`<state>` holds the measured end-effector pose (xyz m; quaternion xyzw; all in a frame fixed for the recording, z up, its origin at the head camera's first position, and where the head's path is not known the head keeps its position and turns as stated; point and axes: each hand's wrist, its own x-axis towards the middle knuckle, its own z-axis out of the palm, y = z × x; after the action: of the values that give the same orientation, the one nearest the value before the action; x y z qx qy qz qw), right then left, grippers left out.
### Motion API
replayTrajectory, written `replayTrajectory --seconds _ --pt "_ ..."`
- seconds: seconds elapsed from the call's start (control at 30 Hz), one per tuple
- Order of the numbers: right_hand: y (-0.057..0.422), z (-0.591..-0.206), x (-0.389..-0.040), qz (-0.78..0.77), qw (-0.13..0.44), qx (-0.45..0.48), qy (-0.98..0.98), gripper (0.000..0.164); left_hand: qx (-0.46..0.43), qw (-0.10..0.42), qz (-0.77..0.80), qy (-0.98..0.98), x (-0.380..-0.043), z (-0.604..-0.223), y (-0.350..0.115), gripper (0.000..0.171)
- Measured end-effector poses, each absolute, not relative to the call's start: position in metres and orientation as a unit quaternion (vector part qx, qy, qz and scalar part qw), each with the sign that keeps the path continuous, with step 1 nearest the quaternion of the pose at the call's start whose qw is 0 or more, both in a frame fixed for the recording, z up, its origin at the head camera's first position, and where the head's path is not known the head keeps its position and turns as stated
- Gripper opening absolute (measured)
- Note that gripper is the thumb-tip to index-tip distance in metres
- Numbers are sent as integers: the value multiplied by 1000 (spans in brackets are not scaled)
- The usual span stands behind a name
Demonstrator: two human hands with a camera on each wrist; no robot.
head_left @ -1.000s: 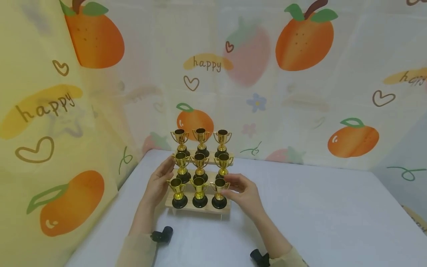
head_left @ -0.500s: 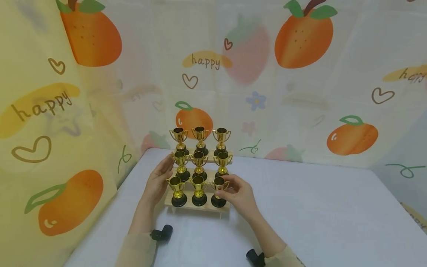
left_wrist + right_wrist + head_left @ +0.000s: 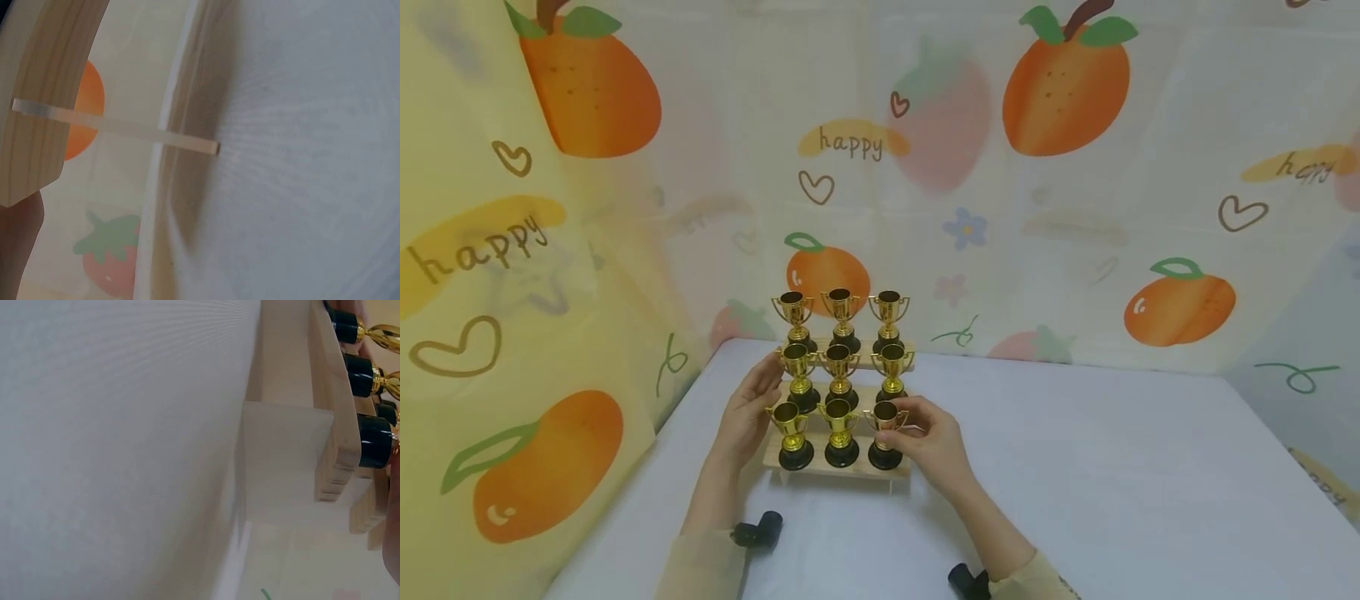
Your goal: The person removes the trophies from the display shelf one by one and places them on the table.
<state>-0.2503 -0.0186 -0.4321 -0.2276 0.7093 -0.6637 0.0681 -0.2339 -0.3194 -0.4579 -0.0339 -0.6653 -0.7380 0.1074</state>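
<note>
Small gold trophies with black bases stand upright on a three-tier wooden display stand, three to each tier. On the front tier, my right hand pinches the right trophy between thumb and fingers, its base on the board. My left hand lies along the stand's left side, fingers extended beside the middle-left trophy; whether they touch the wood is unclear. The left wrist view has a wooden board with a part of the hand below it. Trophy bases line the board in the right wrist view.
Clear-looking supports, such as this panel, hold the boards above the white tabletop. A fruit-printed cloth hangs behind and along the left. Black wrist devices sit at both cuffs.
My right thumb has shifted left onto the front-right trophy and now stays there. The head view has shifted slightly. My left hand keeps its place by the stand, and the trophies stand as before.
</note>
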Motion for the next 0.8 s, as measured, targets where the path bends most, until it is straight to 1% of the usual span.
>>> replayTrajectory --seconds 0.43,0.8 --pt "-8 -435 -253 -672 62 -209 707 42 -31 105 -731 -674 -232 -459 -321 63" --pt "11 -434 -259 -669 32 -239 704 40 -45 117 -733 -668 -233 -459 -321 63"
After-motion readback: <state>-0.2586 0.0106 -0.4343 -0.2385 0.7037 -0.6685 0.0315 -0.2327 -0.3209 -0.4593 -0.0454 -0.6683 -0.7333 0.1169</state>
